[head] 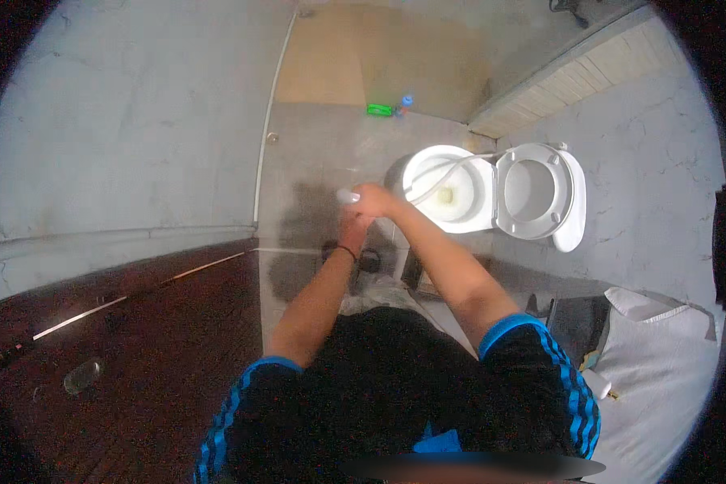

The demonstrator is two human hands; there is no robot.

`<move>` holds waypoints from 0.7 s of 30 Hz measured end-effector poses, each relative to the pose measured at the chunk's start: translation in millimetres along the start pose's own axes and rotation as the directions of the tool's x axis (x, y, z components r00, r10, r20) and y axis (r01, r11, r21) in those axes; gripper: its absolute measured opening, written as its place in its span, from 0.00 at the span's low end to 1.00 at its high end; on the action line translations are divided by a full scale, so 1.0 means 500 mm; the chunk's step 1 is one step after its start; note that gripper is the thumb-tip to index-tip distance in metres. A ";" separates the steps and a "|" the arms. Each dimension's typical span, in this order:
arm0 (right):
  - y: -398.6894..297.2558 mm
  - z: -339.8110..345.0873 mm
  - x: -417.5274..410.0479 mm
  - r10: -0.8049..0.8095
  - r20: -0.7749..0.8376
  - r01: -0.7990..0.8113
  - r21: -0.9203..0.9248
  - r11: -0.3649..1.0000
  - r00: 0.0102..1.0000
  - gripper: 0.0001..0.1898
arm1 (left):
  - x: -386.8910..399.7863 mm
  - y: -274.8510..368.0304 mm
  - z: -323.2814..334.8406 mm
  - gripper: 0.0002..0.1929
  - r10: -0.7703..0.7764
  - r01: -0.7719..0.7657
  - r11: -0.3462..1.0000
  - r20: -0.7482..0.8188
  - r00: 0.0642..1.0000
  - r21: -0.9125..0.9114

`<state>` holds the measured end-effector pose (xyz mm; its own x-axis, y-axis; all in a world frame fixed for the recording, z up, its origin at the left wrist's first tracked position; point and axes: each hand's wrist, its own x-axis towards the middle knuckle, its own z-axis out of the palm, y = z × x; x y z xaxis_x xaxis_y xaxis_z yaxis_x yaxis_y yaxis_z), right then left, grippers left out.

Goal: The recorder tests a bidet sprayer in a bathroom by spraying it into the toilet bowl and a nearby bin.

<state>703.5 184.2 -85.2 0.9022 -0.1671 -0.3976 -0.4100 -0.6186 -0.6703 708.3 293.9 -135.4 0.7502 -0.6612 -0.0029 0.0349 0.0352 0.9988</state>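
Note:
My right hand [372, 199] is closed around a small white object [348, 196], whose rounded end sticks out to the left of the fingers. My left hand [355, 230] is just below, touching or very close to the right; its fingers are largely hidden. To the right stands a white toilet bowl [484, 221] with yellowish water at the bottom. Its seat [565, 199] and lid [579, 212] are raised. A pale flexible hose [454, 169] crosses over the bowl and passes behind my right wrist; whether it joins the held object cannot be seen.
A green item [379, 109] and a blue-topped bottle [406, 101] stand by the far wall. At right lie a white cloth [653, 363] and a white bottle [598, 382]. A clear container [83, 376] is at lower left beyond the pale wall edge. Dark footwear [369, 259] is below my hands.

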 end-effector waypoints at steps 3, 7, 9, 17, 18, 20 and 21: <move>0.013 0.004 -0.001 -0.012 -0.047 0.011 -0.007 1.000 0.999 0.22 | -0.002 0.001 0.002 0.11 -0.266 0.288 0.896 0.110 0.958 -0.337; 0.024 0.011 0.004 -0.027 -0.008 0.027 0.041 0.999 1.000 0.24 | -0.007 0.007 0.015 0.10 -0.418 0.393 0.837 0.018 0.908 -0.382; 0.025 0.012 0.003 -0.007 -0.058 0.007 -0.003 1.000 0.998 0.23 | -0.001 0.004 0.013 0.10 -0.359 0.350 0.851 0.053 0.932 -0.393; 0.006 -0.002 0.016 -0.012 0.062 0.011 0.015 1.000 0.998 0.22 | 0.002 -0.064 -0.012 0.11 -0.174 0.174 0.980 0.012 0.985 -0.102; 0.008 -0.006 0.013 -0.001 0.052 0.000 0.023 1.000 0.999 0.22 | 0.009 -0.057 -0.008 0.12 -0.302 0.312 0.922 0.078 0.950 -0.230; 0.013 -0.015 0.008 0.026 0.053 -0.028 0.032 0.999 0.998 0.22 | 0.016 -0.042 0.005 0.12 -0.264 0.276 0.929 0.081 0.961 -0.248; 0.015 -0.021 0.004 0.047 0.057 -0.050 0.040 0.998 0.997 0.22 | 0.020 -0.028 0.013 0.12 -0.223 0.235 0.935 0.077 0.972 -0.267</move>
<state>703.8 171.0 -84.4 0.8727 -0.1521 -0.4639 -0.4592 -0.5786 -0.6741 710.9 282.1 -149.3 0.6706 -0.7080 -0.2216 0.3852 0.0770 0.9196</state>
